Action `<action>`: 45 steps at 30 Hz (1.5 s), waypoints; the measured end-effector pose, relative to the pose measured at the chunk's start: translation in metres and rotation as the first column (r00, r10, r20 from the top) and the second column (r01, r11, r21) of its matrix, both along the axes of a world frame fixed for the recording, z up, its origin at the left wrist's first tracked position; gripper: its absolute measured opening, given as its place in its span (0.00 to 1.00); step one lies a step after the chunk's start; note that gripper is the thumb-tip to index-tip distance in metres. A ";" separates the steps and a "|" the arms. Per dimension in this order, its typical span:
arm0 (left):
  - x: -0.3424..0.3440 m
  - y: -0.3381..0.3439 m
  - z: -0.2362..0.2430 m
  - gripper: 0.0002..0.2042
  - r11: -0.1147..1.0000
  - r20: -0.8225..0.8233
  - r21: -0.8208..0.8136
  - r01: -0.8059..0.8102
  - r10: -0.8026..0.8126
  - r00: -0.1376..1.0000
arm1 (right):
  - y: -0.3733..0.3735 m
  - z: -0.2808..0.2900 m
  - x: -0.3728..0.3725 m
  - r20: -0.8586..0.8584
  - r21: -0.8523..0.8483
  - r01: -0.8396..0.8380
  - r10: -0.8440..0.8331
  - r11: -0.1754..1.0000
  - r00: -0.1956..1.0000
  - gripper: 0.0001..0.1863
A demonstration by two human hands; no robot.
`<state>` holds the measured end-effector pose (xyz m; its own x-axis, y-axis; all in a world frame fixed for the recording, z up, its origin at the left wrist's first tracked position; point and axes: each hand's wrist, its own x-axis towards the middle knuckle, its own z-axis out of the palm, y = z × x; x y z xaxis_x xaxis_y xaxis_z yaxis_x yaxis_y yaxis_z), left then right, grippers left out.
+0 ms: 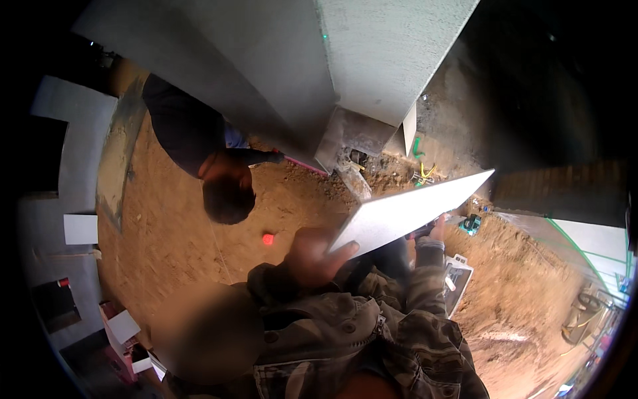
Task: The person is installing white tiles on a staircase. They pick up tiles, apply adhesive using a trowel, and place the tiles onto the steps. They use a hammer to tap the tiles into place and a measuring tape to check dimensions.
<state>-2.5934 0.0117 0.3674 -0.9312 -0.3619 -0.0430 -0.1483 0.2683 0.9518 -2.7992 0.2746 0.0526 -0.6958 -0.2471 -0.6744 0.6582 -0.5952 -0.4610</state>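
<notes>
My left hand [312,259] grips the near left corner of a white rectangular panel [412,203], thumb along its face. The panel slants up to the right. My right hand [432,229] is by its lower edge, partly hidden, fingers closed round something dark that I cannot make out. Beyond the panel a grey column-like structure [379,60] rises, with a pale strip [353,179] at its foot. A teal and black tool [470,224] and a white tray-like case [457,282] lie right of my right hand.
Another person [183,120] bends at the structure's left. On dirt ground [153,219] lie a red round object [268,239], a green item [417,147] and yellow-handled tools [424,174]. Grey slabs [80,133] line the left; a wheeled metal item [588,309] stands right. A blurred round area fills the lower left.
</notes>
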 end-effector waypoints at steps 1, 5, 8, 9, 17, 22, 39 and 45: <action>0.006 0.002 -0.005 0.10 0.999 -0.052 -0.046 0.005 -0.007 0.999 | -0.001 0.001 -0.001 -0.015 -0.064 -0.002 0.001 0.998 1.000 0.39; 0.022 0.004 -0.015 0.11 0.982 -0.162 -0.184 0.033 -0.064 0.985 | 0.009 0.005 -0.001 -0.083 -0.106 0.022 -0.031 0.994 0.996 0.38; 0.037 0.011 -0.019 0.16 0.986 -0.177 -0.165 0.027 -0.056 0.983 | 0.010 0.025 0.015 -0.072 -0.049 0.101 -0.105 0.994 0.992 0.37; 0.042 0.013 -0.024 0.17 0.989 -0.163 -0.146 0.033 -0.057 0.985 | 0.016 0.025 0.016 -0.083 -0.090 0.091 -0.098 0.992 0.992 0.37; 0.100 0.058 -0.022 0.15 1.000 -0.033 -0.017 0.006 -0.006 0.999 | 0.074 0.034 0.068 -0.084 -0.146 0.183 -0.196 0.972 0.977 0.35; 0.140 0.078 -0.024 0.15 0.997 -0.018 0.053 0.048 -0.047 0.999 | 0.098 0.033 0.106 -0.114 -0.114 0.222 -0.235 0.968 0.965 0.35; 0.211 0.029 -0.119 0.15 0.959 0.191 0.279 0.052 -0.108 0.976 | 0.117 0.104 0.138 -0.376 -0.098 0.385 -0.392 0.918 0.839 0.32; 0.227 -0.007 -0.142 0.14 0.990 0.239 0.143 -0.012 -0.023 0.971 | 0.101 0.153 0.149 -0.462 -0.135 0.329 -0.353 0.935 0.814 0.33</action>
<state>-2.3662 0.0044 0.2252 -0.8893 -0.3306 -0.3159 -0.3756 0.1341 0.9170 -2.6498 0.3754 0.2055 -0.9706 0.0433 -0.2366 0.1187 -0.7694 -0.6277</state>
